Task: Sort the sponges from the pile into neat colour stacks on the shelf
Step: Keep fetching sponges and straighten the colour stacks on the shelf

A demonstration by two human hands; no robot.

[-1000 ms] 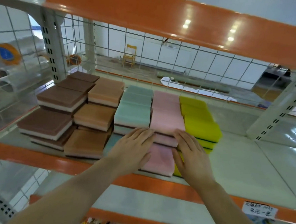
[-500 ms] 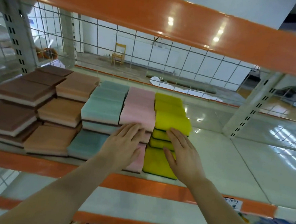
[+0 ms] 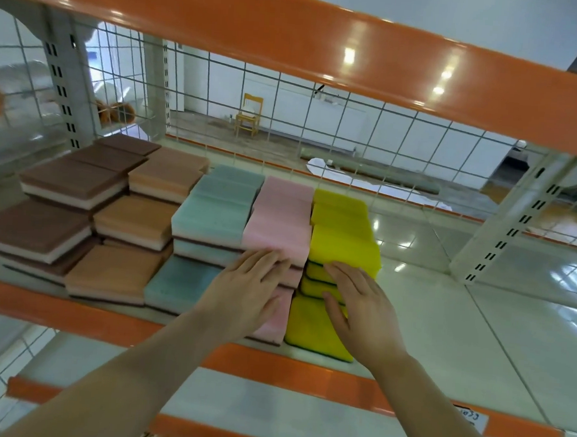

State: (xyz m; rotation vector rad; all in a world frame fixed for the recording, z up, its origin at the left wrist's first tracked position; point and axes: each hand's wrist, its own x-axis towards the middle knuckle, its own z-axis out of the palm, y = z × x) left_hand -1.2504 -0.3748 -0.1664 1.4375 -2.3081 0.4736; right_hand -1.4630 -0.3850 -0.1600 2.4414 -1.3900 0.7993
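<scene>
Likely light, squashy: pink sponges (image 3: 281, 224) and yellow sponges (image 3: 343, 242) (shelf (image 3: 442, 329), 12 o'clock) are best squared by flat pressure. Left hand (image 3: 245, 293) and right hand (image 3: 359, 307) are laid flat, fingers straight, nothing gripped.

A small white paper tag (image 3: 469, 419) is sticking to the orange front edge of the shelf (image 3: 72, 313), low on the right side. Dark handwriting is showing on it, but the marks are lying too small and cut off to read. No other writing, brand or number is showing anywhere.
</scene>
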